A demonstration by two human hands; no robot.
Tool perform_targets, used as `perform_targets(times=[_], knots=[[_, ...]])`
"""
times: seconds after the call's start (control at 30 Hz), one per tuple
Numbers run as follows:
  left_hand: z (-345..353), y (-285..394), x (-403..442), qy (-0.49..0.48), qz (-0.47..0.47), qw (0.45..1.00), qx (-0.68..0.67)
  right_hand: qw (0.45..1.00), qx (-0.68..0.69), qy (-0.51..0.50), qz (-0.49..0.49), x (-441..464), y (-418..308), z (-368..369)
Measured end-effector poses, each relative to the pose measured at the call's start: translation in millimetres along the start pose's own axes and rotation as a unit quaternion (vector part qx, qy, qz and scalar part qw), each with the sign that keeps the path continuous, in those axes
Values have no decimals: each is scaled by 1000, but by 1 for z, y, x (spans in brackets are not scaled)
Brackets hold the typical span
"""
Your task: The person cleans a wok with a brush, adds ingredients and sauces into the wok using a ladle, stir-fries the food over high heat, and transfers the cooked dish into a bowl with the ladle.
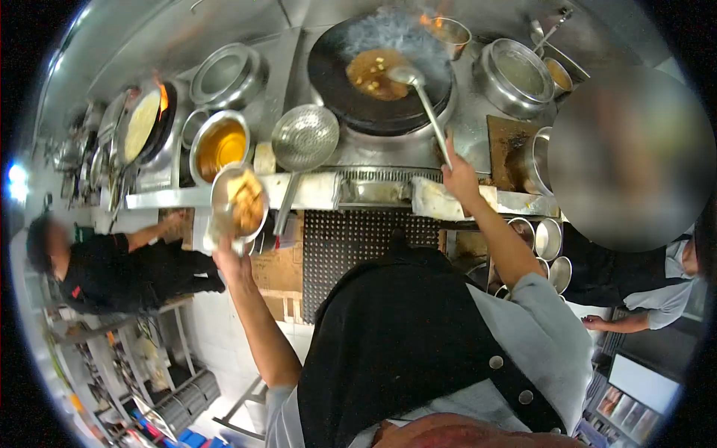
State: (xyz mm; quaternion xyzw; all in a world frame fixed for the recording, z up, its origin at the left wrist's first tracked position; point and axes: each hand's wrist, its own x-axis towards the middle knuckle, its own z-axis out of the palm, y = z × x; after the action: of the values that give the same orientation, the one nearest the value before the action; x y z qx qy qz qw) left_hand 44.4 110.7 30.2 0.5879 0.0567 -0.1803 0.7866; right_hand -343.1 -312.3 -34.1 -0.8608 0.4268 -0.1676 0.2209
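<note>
A steaming black wok (336,82) sits on the stove, with brown sauce (366,75) and small pale pieces in its middle. My right hand (459,178) is closed around the long handle of a ladle (407,75), whose bowl rests at the sauce's right side. My left hand (230,260) grips a metal bowl (216,193) of golden-brown fried pieces (246,205) left of the wok. Something pale, perhaps a cloth, shows between the fingers and the bowl. Close by lie a perforated strainer (305,138) and a pot of amber liquid (223,148).
Metal pots (228,75) stand at the back left, and another pot (517,75) at the right. Flames show by a small pot (451,37) behind the wok and at a pan (140,125) far left. Co-workers in black stand at left (127,272) and right (620,272).
</note>
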Motion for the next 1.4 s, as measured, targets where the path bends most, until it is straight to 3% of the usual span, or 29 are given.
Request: perform_targets(times=[0.07,0.1,0.13,0.2,0.27,0.37,0.47,0.6,0.67,0.7,0.73,0.8,0.87,0.93,0.97,1.0,1.03,1.07,1.1,1.13,1.17,1.2,1.23,1.3,1.33,1.37,1.4], knots=[[103,5,53,-91,124,980,123,998,8,-21,-57,-9,21,-3],[162,17,58,-102,177,947,248,999,16,-17,-46,-11,24,-9],[217,26,60,-112,230,894,369,998,16,-34,-41,-13,20,-17],[294,-9,110,-59,460,755,463,998,27,-43,-22,-11,18,-31],[377,-2,70,-133,397,678,604,997,37,-72,-10,-11,21,-37],[436,-30,61,-190,485,504,689,990,121,-65,-26,-10,35,-39],[468,-40,84,-179,514,453,706,991,118,-52,-20,-12,32,-52],[484,-27,95,-122,509,478,706,992,109,-64,-22,-2,21,-72],[473,-38,95,-185,541,482,664,991,118,-49,-44,12,18,-60],[469,-45,98,-251,580,446,634,989,126,-33,-65,22,15,-54],[462,-52,90,-232,550,480,643,989,123,-36,-74,32,9,-53],[431,-60,122,-81,446,613,647,986,139,-63,-70,38,-8,-48],[391,-26,101,47,355,743,566,986,128,-72,-82,30,-21,-46],[321,-8,83,49,342,855,388,957,270,-98,-29,7,-29,-45],[281,-3,69,-13,344,904,255,960,263,-97,-26,-6,-30,-35],[223,-7,74,-73,365,892,258,970,226,-81,-35,-21,-18,-11],[168,-13,58,-49,203,964,163,978,193,-67,-52,-34,-10,9],[117,-18,32,20,171,973,155,974,202,-102,-14,-43,-22,6],[66,-16,-3,56,200,954,216,982,154,-107,-19,-53,-26,10],[13,-23,-36,114,96,970,194,987,108,-47,-111,-62,-12,30],[-54,-31,-64,167,-6,934,315,983,150,-80,-68,-67,-2,43],[-87,-23,-115,179,76,950,246,979,107,-36,-167,-68,4,53],[-190,-62,-125,214,-41,949,226,983,97,-56,-144,-65,3,60],[-321,-81,-207,326,-62,831,446,995,-24,-96,-20,-71,-49,45],[-364,-80,-256,372,-100,743,547,994,-19,-89,-58,-73,-55,44],[-411,-79,-308,404,-108,720,554,992,-27,-119,9,-83,-93,33],[-447,-67,-360,445,-154,713,519,993,-49,-55,-92,-78,-75,50]])
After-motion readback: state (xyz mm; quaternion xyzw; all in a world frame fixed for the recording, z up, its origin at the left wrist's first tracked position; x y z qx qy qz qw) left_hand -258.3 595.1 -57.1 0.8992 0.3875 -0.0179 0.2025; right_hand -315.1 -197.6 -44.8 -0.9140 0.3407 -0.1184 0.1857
